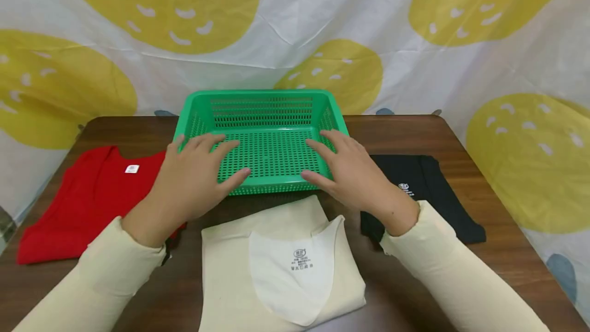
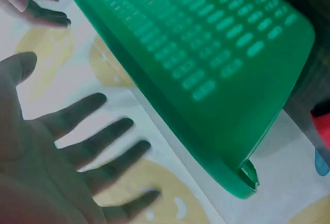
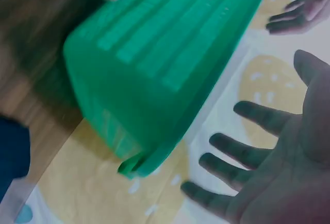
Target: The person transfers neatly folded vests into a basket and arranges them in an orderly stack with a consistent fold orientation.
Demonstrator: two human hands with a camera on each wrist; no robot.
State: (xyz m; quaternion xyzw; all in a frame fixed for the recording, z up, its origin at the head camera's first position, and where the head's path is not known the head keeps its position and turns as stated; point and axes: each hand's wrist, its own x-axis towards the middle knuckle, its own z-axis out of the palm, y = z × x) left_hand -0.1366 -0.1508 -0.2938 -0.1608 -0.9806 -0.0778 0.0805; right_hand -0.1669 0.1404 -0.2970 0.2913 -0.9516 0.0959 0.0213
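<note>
With left hand [image 1: 191, 173] and right hand [image 1: 355, 173] both released, facing each other over the green basket [image 1: 276, 182] with spread fingers, grasping nothing and, by the wrist views, apart from its walls. Going left to right: toward the left edge of the desk [image 1: 392, 132], see the red top [image 1: 99, 199], laid flat and partly hidden by the left hand. Next, by the far edge, between the two far corners, find the basket, upright, showing its slotted floor. Toward the near edge, between the forearms, note the folded cream top [image 1: 281, 265], with pale neck lining upward. Toward the right edge, see the folded black top [image 1: 428, 204], partly behind the right hand. Judged to be between grips, probably at placing or adjusting the basket. For shifting it, would call for lowering both hands evenly onto its short ends; for loading it, for drawing back to a top, likely the cream one as nearest.
</note>
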